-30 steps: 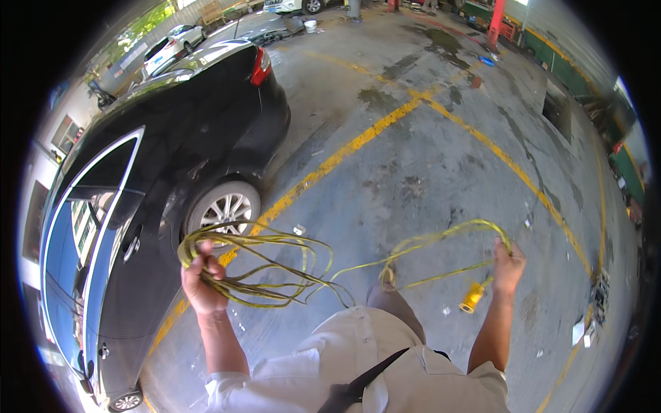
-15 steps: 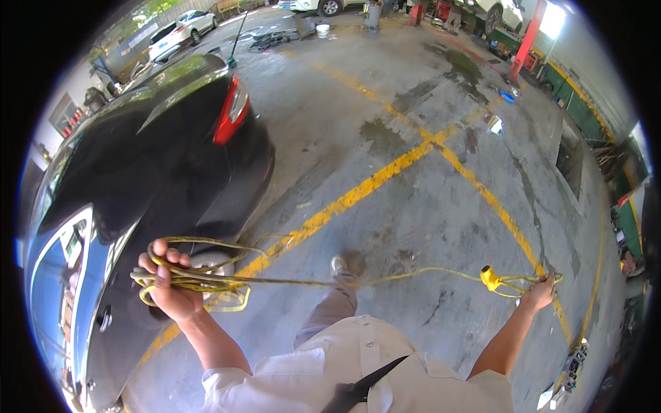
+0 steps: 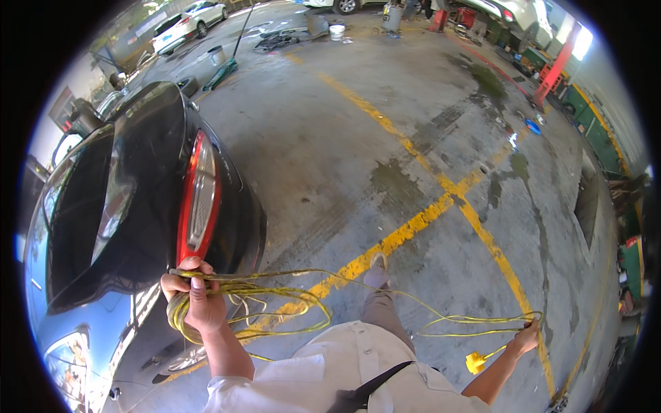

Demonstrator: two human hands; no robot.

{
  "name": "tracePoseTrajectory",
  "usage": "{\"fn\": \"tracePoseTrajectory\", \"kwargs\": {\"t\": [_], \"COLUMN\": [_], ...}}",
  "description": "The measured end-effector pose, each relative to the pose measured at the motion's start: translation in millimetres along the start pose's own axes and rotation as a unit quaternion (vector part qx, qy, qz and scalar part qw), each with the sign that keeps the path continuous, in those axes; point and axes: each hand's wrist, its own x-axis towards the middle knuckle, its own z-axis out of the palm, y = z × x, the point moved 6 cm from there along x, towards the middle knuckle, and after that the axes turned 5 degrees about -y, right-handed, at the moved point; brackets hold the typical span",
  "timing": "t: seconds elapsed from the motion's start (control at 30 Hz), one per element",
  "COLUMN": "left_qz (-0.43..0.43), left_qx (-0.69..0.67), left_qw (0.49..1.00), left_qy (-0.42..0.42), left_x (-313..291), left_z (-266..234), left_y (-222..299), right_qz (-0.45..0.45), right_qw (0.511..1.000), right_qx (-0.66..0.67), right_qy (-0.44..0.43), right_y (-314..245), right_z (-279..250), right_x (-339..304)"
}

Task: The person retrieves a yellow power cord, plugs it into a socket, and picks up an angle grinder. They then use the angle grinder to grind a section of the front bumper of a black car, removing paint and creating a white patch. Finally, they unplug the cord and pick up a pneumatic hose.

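Note:
Several loops of a yellow-green cable (image 3: pixel 275 289) are gathered in my left hand (image 3: pixel 206 299), which is closed around them beside the black car's tail light (image 3: pixel 201 193). From there the cable runs across in front of my body to my right hand (image 3: pixel 529 336). That hand, held out at the right, grips further loops of the same cable. A yellow plug-like end piece (image 3: pixel 475 363) dangles below and to the left of it; its exact kind is not clear.
A black car (image 3: pixel 144 186) stands close on my left. Yellow lines (image 3: pixel 406 230) cross the stained concrete floor. Farther off are a white bucket (image 3: pixel 337 32), a grey bin (image 3: pixel 392 19), a red lift post (image 3: pixel 556 65) and a white car (image 3: pixel 187 27). A floor recess (image 3: pixel 586 199) lies at right.
I have walked forward along the car, so its tail light is nearer. More cable loops hang from my left hand, and the yellow end piece has swung below my right hand.

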Motion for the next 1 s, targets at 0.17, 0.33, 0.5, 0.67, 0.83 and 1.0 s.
{"fn": "tracePoseTrajectory", "kwargs": {"t": [0.17,0.33,0.5,0.67,0.83,1.0], "left_qz": [0.029,0.048,0.086,0.067,0.048,0.067], "left_qx": [0.085,0.191,0.244,0.260,0.286,0.295], "left_qw": [0.993,0.973,0.950,0.940,0.924,0.919], "left_qy": [0.073,0.122,0.176,0.211,0.249,0.254], "left_x": [77,205,299,382,515,650], "left_z": [35,77,71,29,-13,-46], "left_y": [-107,-177,-259,-398,-499,-574], "right_qz": [-0.023,-0.047,-0.151,-0.198,-0.062,-0.128], "right_qw": [0.990,0.931,0.878,0.854,0.884,0.888], "right_qx": [-0.083,-0.153,-0.124,-0.124,-0.094,-0.109], "right_qy": [-0.114,-0.327,-0.438,-0.465,-0.454,-0.429], "right_y": [26,-52,-189,-251,-277,-330], "right_z": [249,539,792,992,1150,1295], "right_x": [57,25,-51,-91,-110,-138]}}
